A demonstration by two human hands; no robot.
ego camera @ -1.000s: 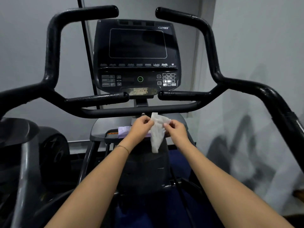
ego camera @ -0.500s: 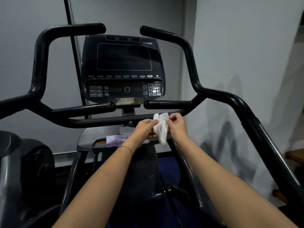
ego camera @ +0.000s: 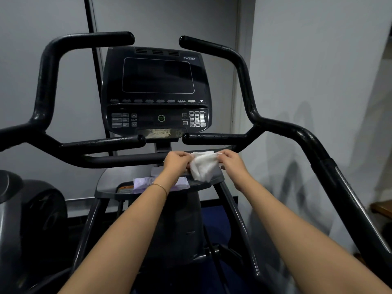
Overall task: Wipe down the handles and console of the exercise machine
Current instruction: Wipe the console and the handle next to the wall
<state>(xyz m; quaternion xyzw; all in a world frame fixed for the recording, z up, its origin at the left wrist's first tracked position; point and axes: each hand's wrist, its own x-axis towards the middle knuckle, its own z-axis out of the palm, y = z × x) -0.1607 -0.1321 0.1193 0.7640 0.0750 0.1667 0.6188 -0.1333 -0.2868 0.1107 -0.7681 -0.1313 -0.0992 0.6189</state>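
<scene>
Purple packet (ego camera: 141, 183) lies just below and left of my grip; second machine (ego camera: 38, 209) stands well left; grey wall (ego camera: 318, 60) beyond.

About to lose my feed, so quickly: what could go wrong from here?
The wipe hangs bunched between the left hand and right hand; used so, it may clean poorly. Wiping the console might press its quick start button. The left hand could nudge the purple packet below it off the tray.

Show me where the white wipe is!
Head view, centre: the crumpled white wipe is pinched between left hand and right hand, below the black console.
</scene>
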